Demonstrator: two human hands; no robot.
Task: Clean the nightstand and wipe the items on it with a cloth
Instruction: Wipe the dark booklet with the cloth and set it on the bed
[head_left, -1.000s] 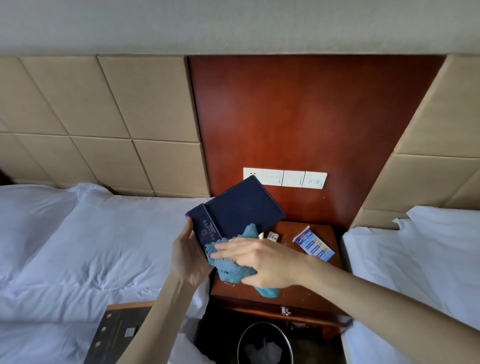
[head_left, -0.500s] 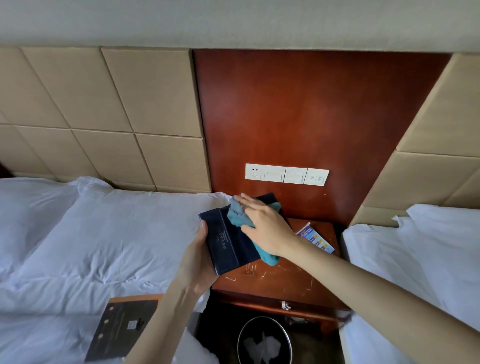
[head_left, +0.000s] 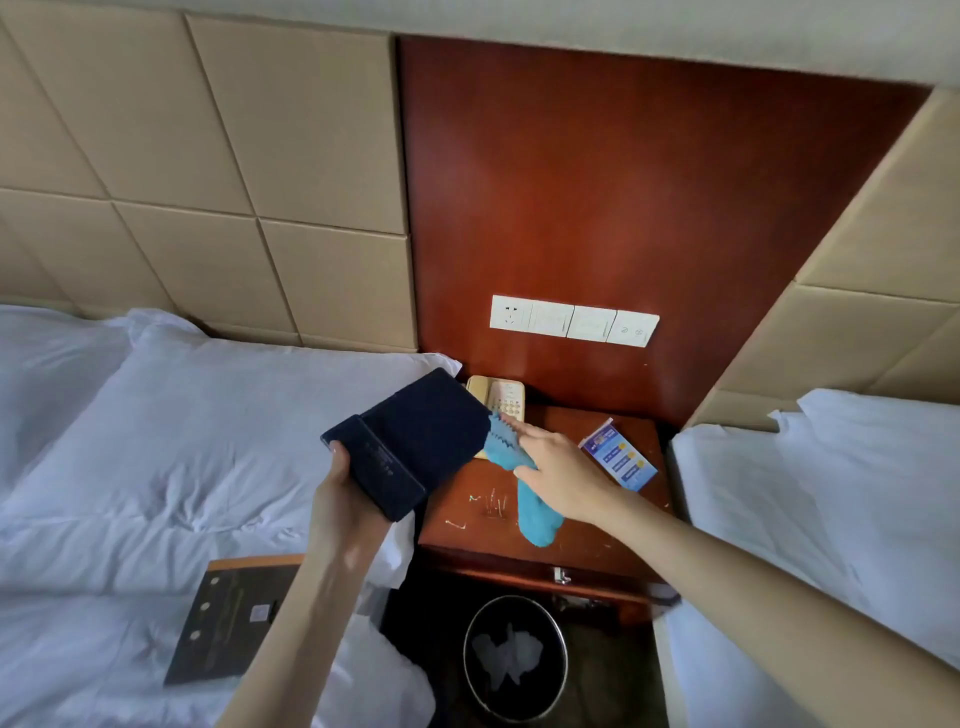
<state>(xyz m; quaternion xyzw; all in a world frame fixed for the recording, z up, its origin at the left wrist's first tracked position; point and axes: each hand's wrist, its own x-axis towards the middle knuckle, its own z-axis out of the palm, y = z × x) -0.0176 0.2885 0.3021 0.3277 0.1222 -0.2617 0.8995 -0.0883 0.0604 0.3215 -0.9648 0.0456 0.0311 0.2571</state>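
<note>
Head view: left hand (head_left: 343, 499) grips a dark navy folder (head_left: 410, 441) beside the red-brown wooden bench (head_left: 587, 535). Right hand (head_left: 561, 467) holds a blue fluffy cloth (head_left: 524, 488) against the folder's corner. Judged midway: pale scraps (head_left: 488, 504), cream telephone (head_left: 498, 400) and blue card (head_left: 618, 460) await wiping.

Soft, even daylight fills the room. The white bedding (head_left: 182, 415) glows pale bluish, the wood panel (head_left: 597, 208) carries a dull sheen, and the bin (head_left: 511, 660) under the nightstand (head_left: 457, 499) sits in deep shadow. Headboard (head_left: 156, 156) seams bow toward the edges; everything looks slightly soft.
</note>
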